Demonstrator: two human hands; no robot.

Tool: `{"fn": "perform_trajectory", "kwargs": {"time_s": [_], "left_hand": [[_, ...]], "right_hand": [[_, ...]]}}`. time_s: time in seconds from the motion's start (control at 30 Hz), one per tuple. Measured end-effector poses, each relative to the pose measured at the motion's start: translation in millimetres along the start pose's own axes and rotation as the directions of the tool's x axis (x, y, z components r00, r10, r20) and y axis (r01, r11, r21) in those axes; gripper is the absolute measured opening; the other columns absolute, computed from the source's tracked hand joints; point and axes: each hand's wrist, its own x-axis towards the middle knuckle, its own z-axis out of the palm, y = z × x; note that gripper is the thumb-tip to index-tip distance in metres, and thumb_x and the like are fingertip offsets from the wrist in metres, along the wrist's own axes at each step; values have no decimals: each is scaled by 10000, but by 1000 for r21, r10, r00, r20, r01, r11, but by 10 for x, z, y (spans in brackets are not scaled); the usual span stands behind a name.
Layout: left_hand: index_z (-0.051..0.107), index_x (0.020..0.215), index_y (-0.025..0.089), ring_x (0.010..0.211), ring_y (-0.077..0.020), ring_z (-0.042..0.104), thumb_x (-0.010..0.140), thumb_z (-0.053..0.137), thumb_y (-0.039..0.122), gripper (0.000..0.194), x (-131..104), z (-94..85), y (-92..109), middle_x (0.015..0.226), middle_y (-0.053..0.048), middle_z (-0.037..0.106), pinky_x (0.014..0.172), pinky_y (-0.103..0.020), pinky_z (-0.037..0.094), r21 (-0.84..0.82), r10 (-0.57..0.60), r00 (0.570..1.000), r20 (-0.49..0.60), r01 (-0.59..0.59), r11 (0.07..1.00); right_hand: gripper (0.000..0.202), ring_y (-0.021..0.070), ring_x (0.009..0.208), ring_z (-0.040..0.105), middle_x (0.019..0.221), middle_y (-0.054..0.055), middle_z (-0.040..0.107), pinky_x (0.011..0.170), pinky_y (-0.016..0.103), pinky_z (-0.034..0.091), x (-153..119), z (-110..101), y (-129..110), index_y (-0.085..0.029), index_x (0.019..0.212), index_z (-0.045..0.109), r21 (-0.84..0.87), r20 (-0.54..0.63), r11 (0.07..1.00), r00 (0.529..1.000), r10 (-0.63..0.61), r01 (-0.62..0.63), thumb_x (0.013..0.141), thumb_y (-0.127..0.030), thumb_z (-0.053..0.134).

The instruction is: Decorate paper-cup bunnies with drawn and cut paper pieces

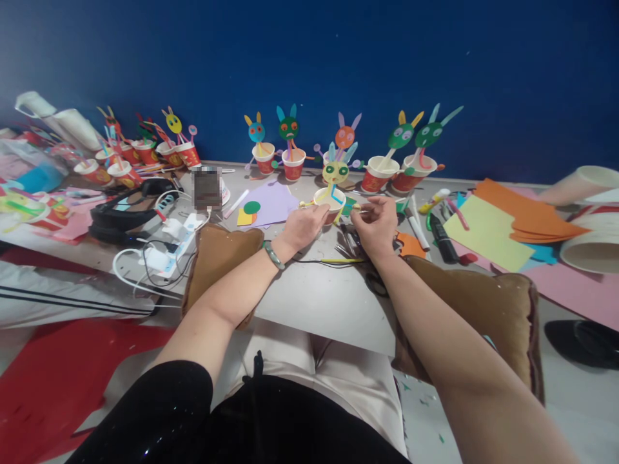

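A paper cup (327,198) stands in front of me with a paper rabbit figure (335,171) rising from it. The figure has a yellow face, green eyes, light blue ears and thin strip arms. My left hand (308,225) is closed on the left side of the cup rim. At the cup's right, my right hand (378,225) has its thumb and fingers pinched at the end of a paper strip arm (356,207). The fingers partly cover that end. Metal scissors (346,242) lie under the hands, and a green paper piece lies behind the right fingertips.
Finished cup figures, such as a blue-faced one (256,132), line the blue wall. Left are purple paper sheets (273,203), a power strip (186,241) and a black headset (126,212). Right are markers (442,238), orange paper (522,209) and a brown cushion (474,309).
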Motion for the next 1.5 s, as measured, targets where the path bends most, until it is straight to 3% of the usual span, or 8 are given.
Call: {"fn": "perform_trajectory", "kwargs": {"time_s": [0.2,0.6,0.9,1.5], "left_hand": [[742,1233,195,992,-263,790,1168,424,289,338,8,-24,15,1151,-155,828,812,-339,526,46,-9,1000,7,9,999],[732,1246,173,998,-266,789,1170,421,245,329,-7,-90,74,1126,-153,816,762,-338,513,151,29,998,50,-36,988],[734,1205,161,983,-271,783,1174,411,255,338,1,-77,65,1093,-161,815,765,-349,499,161,48,998,35,-53,985],[740,1238,167,1011,-269,786,1167,425,245,332,-3,-99,77,1130,-153,824,785,-350,515,164,48,997,52,-56,985]], "right_hand": [[546,227,707,730,970,56,781,664,417,653,-6,-4,-5,-277,1157,534,-16,24,1000,1000,8,-8,749,-408,873],[506,258,729,752,921,82,795,704,469,670,10,-36,-9,-266,1137,560,-71,-21,996,998,-53,51,866,-608,816],[444,284,787,774,911,87,798,783,507,681,9,-38,-5,-257,1145,575,-129,-28,990,997,-69,65,885,-545,791],[403,283,796,775,911,90,785,781,513,682,13,-23,-42,-249,1121,566,-99,-21,994,999,-40,38,860,-482,766]]}}
